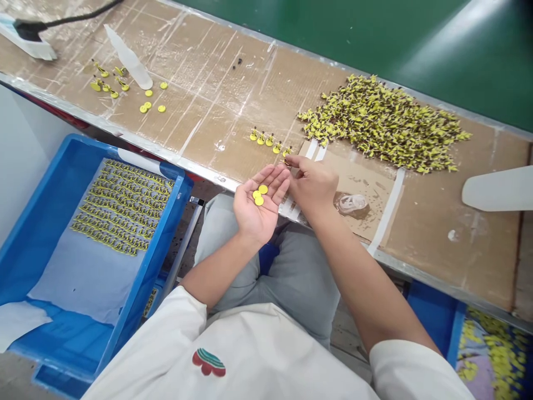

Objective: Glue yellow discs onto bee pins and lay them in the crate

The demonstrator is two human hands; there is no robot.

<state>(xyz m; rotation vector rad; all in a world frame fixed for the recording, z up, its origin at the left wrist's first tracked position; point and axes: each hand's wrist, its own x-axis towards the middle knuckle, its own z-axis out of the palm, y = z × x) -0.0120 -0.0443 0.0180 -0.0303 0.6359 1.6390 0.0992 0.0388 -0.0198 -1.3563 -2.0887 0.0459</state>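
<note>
My left hand is palm up and slightly cupped above my lap, at the table's front edge. A few small round yellow discs lie on its palm. Just beside its fingertips, my right hand is closed in a pinch, and whatever sits between thumb and finger is too small to make out. Right beyond the pinch begins a short row of tiny yellow-and-black figures standing on yellow round bases. Farther right spreads a big heap of small yellow-and-dark figure pieces.
Loose yellow discs and more figures lie left, near a white pointed tool. A glue-like blob sits on cardboard by my right forearm; a white bottle lies right. At left, a blue crate holds rows of figures.
</note>
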